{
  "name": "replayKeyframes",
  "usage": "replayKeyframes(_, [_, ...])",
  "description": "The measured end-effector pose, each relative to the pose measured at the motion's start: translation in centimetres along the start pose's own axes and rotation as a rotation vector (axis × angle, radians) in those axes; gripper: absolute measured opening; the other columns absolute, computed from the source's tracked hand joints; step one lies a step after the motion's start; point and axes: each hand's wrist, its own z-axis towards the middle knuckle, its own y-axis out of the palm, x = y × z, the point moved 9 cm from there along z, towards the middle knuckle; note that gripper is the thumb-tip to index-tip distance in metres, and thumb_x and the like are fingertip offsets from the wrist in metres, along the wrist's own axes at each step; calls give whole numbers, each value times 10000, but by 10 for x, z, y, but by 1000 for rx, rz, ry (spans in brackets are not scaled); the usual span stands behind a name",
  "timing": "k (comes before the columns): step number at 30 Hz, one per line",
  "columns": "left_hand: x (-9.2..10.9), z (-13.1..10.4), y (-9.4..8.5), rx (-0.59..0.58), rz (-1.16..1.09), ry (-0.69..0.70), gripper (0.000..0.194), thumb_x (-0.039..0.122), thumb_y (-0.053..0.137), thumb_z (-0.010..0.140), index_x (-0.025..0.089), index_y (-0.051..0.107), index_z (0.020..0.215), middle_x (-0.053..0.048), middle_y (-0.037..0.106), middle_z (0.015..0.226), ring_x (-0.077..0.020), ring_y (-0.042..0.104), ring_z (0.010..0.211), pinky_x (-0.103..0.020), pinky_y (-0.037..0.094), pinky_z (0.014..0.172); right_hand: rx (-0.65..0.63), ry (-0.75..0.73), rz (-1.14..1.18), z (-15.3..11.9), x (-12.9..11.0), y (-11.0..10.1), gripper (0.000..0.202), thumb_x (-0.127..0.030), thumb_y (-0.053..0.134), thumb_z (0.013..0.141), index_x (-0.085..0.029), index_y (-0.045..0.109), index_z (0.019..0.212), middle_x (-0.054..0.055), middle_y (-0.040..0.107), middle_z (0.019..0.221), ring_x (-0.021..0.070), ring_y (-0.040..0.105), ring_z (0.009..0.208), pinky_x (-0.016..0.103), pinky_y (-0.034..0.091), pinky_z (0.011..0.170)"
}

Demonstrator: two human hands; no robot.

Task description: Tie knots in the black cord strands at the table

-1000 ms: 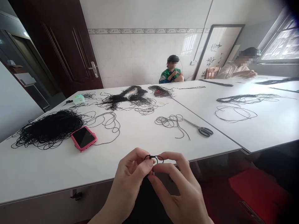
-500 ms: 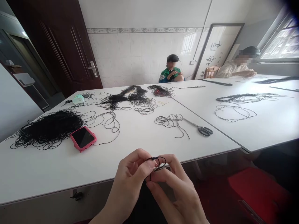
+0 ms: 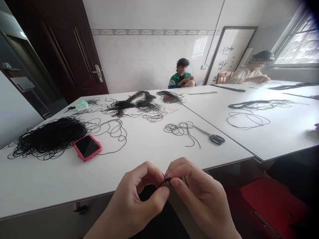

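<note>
A black knotted cord [image 3: 167,180] is stretched between my two hands, just off the table's near edge. My left hand [image 3: 146,196] pinches one end of it between thumb and forefinger. On the other side, my right hand [image 3: 196,189] grips it with thumb and fingertips close to the knot. Most of the cord is hidden by my fingers. Beyond my hands, a loose coil of black cord [image 3: 178,128] lies on the white table [image 3: 139,146], with a pair of black-handled scissors [image 3: 216,138] to its right.
At left lie a big tangle of black cord [image 3: 50,134] and a pink-cased phone [image 3: 87,148]. Further back are more cord bundles [image 3: 143,99] and a pale green bag [image 3: 81,105]. Two people sit across the table. A red seat [image 3: 269,199] stands below right.
The cord's open loop at my right fingers no longer shows. My right hand has turned and moved up, its fingertips now pinching by the knot. My left thumb has dropped lower.
</note>
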Motion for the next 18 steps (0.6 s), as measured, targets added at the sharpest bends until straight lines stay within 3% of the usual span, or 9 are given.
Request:
replayKeyframes(3, [-10,2,11,-176,-222,-61,190,350,631,719,181,560,769,-3,570,700,-116,489,687,-220,391,642,-23,-65,-53,1,-6,1,106,-98,504,869,-190,558,869,20,585,788,114,598,714,224,506,583])
replayKeyframes(5, [-15,2,11,-205,-276,-91,223,382,634,744,171,561,747,-10,592,668,-111,503,666,-219,390,634,-21,-157,-146,2,-13,0,122,-69,507,855,-181,551,874,23,589,795,117,592,726,245,505,603])
replayKeyframes(12, [-16,1,3,-52,-306,-133,189,340,663,753,168,602,703,3,625,617,-71,482,560,-178,378,560,55,-470,-439,2,-37,-2,222,30,535,776,-161,547,888,42,619,819,143,547,759,342,438,688])
replayKeyframes(15, [-12,-1,-7,89,-278,-133,156,306,679,723,167,629,672,1,623,600,-72,475,575,-169,369,558,62,-543,-513,-2,-42,-1,228,10,557,762,-170,558,901,47,640,830,157,557,761,351,424,680])
replayKeyframes(18, [-9,-2,-7,91,-253,-110,146,304,671,722,174,630,668,3,619,594,-84,496,599,-174,381,572,86,-577,-575,-4,-44,-1,224,-16,579,755,-180,565,906,42,656,829,163,570,760,353,418,677])
